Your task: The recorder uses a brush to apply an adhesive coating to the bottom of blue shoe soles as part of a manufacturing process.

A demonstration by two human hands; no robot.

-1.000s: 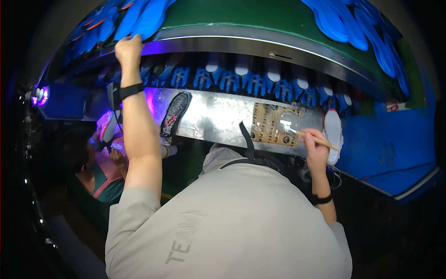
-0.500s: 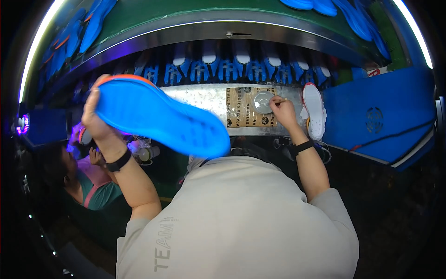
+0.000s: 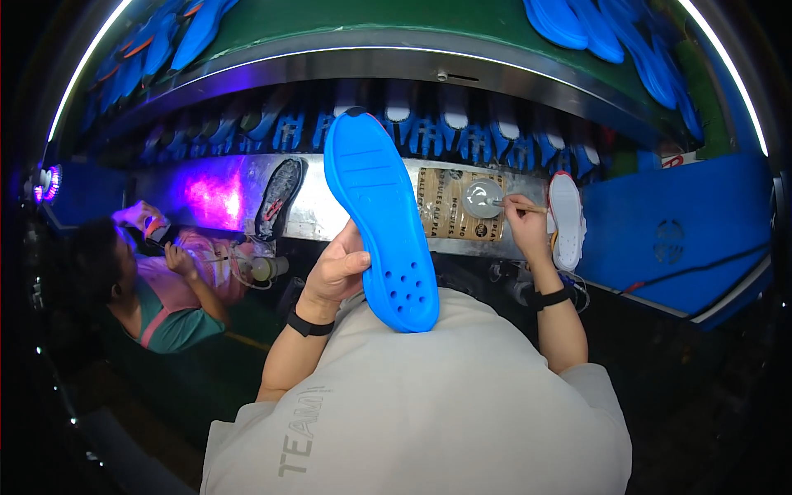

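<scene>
A blue shoe sole [image 3: 381,206] stands nearly upright in front of my chest, with small round holes near its lower end and a dark tip at its upper end. My left hand [image 3: 340,268] grips its left edge, thumb on the face. My right hand [image 3: 525,223] pinches a thin wooden-handled brush [image 3: 535,208]. Its tip reaches into a shallow round dish [image 3: 481,199] of clear liquid. Beneath the dish lies brown printed paper [image 3: 437,216]. Just right of my right hand is a white-bottomed shoe [image 3: 566,216] with a red rim.
A dark shoe piece [image 3: 281,196] lies on the metal bench [image 3: 318,216]. Behind it runs a row of blue holders with shoes [image 3: 454,115]. Blue soles [image 3: 554,23] lie on the green belt [image 3: 396,33] above. A co-worker [image 3: 177,289] sits at left, handling a shoe part. A blue panel [image 3: 660,206] stands right.
My left hand has come down and to the right, turning the blue sole from slanted to nearly upright. The dark shoe piece is now uncovered. The brush in my right hand now shows clearly.
</scene>
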